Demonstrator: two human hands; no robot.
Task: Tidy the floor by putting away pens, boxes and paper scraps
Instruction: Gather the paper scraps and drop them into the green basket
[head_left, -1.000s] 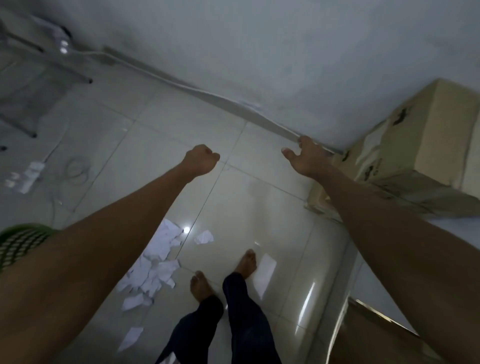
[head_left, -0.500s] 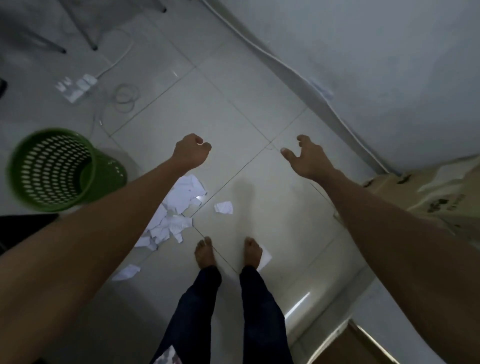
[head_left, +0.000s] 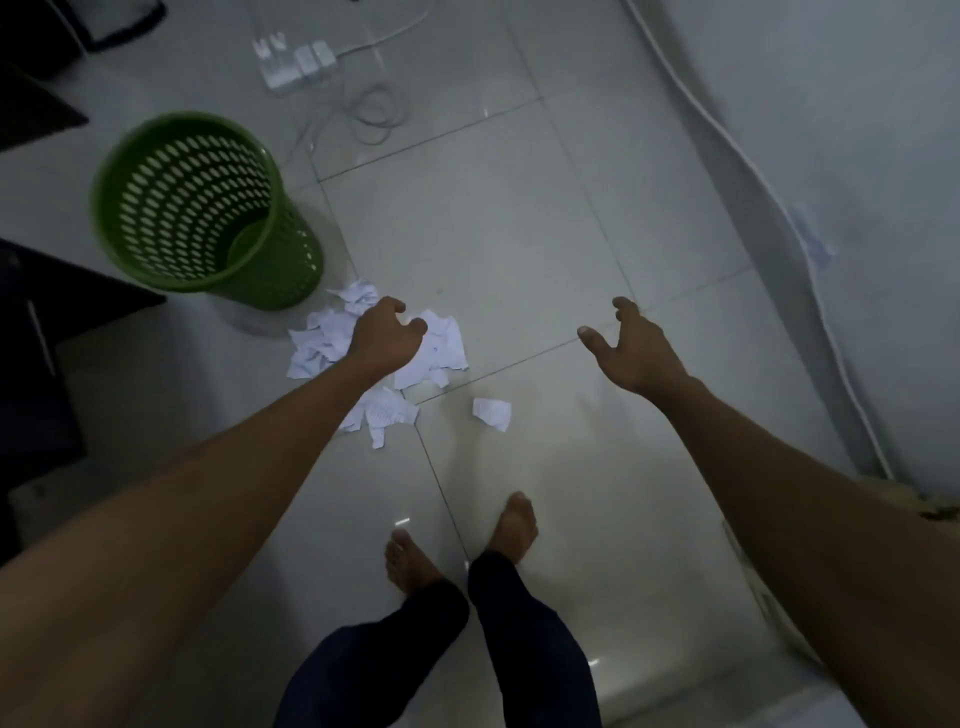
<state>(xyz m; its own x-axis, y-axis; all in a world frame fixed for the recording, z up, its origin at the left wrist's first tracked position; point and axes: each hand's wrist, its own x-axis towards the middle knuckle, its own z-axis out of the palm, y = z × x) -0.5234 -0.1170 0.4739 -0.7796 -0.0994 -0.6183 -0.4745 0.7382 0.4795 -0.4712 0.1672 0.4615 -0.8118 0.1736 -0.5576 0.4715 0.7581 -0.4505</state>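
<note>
The paper scraps (head_left: 319, 340) lie in a loose white heap on the pale tiled floor (head_left: 519, 234), just beside the foot of a green perforated wastebasket (head_left: 293, 270) and ahead of the person's bare left foot (head_left: 410, 566). The heap has no tidy shape, but its longer run goes from the basket's base back toward the person's feet, across a tile joint. One lone scrap (head_left: 492, 413) sits apart to the right of the heap, its long side slanting from upper left to lower right. The basket stands upright with its mouth facing up. The left hand (head_left: 384, 338) is over the middle of the heap, knuckles up, with its fingers curled in toward the palm and nothing showing in its grip; from this angle it is hard to say whether it touches the paper or hangs just above it. The right hand (head_left: 639, 353) is out over bare tile, well apart from the scraps, with its fingers spread and only loosely bent, holding nothing. The right foot (head_left: 514, 525) is a little ahead of the left one, and both legs are in dark trousers. Beyond the basket a white power strip (head_left: 298, 62) and a coiled cable (head_left: 374, 111) lie on the floor, and dark furniture (head_left: 31, 312) lines the left edge
</note>
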